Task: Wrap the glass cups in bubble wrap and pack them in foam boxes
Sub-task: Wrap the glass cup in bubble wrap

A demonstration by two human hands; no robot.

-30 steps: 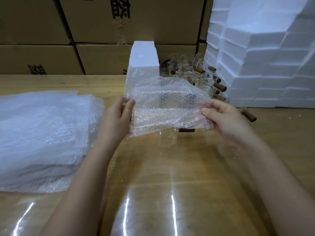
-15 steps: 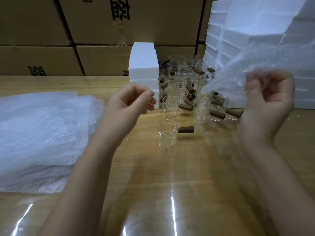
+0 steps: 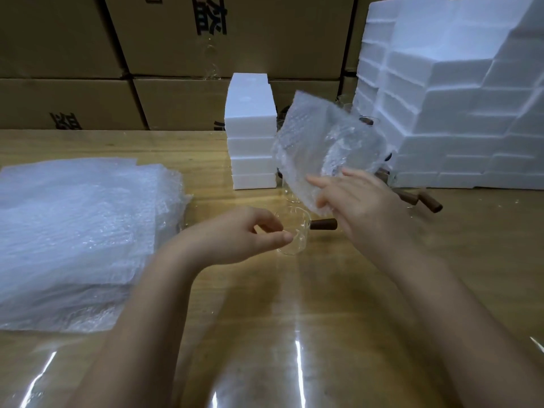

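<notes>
A clear glass cup (image 3: 297,234) with a brown wooden handle (image 3: 323,224) stands upright on the wooden table. My left hand (image 3: 235,235) is at the cup's left side, thumb and fingers pinching its rim. My right hand (image 3: 356,198) is above and right of the cup, gripping a sheet of bubble wrap (image 3: 318,148) that hangs in the air behind it. The sheet hides most of the other glass cups at the back; a few brown handles (image 3: 428,201) show to the right.
A thick stack of bubble wrap sheets (image 3: 79,237) lies at the left. A short stack of white foam boxes (image 3: 251,134) stands at the back centre, a tall pile of foam boxes (image 3: 459,101) at the right. Cardboard cartons (image 3: 88,54) line the back.
The right hand has brought the bubble wrap sheet down and left from up at the right. The left hand has dropped from mid-air to the cup's rim.
</notes>
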